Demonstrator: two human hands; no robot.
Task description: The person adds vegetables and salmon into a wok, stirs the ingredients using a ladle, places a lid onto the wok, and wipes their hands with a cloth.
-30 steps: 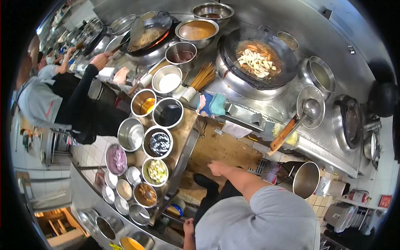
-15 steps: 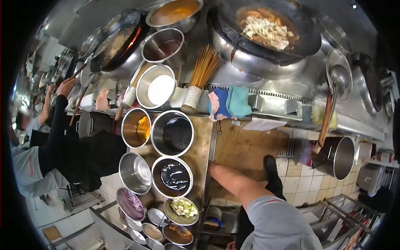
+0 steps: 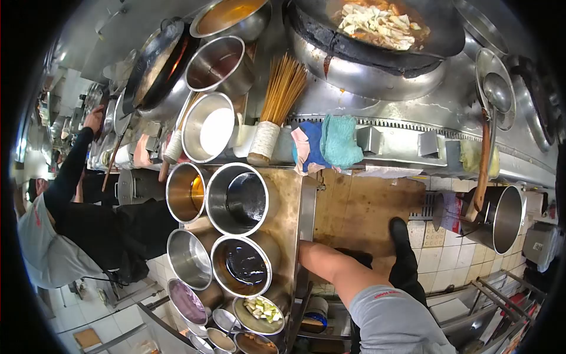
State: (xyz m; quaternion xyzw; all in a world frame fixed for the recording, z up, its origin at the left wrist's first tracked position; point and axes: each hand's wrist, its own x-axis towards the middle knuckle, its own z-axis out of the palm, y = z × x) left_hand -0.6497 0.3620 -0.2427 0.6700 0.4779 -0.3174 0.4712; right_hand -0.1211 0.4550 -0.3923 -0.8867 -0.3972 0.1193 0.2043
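Observation:
My bare forearm (image 3: 339, 268), apparently the left, reaches from a grey sleeve (image 3: 383, 310) toward the side of the prep counter (image 3: 286, 183). The counter's edge hides that hand, so neither its fingers nor anything in them shows. My right hand is outside the picture. On the counter near the forearm stand a steel pot of dark sauce (image 3: 242, 265), another pot with dark liquid (image 3: 244, 194) and a bowl of chopped pale-green vegetable (image 3: 262, 310).
A large wok (image 3: 306, 29) with cooking food stands on the range. A bamboo brush (image 3: 282, 88) and folded cloths (image 3: 342, 141) lie along its front. A ladle (image 3: 497, 92) rests at right, above a tall pot (image 3: 507, 221). At left, a co-worker (image 3: 82, 224) reaches toward another wok (image 3: 156, 74).
The view has shifted slightly, putting the cloths, ladle and tall pot farther right. My forearm still reaches to the counter's edge. The co-worker's arm has moved, and a hand at the bottom edge is gone.

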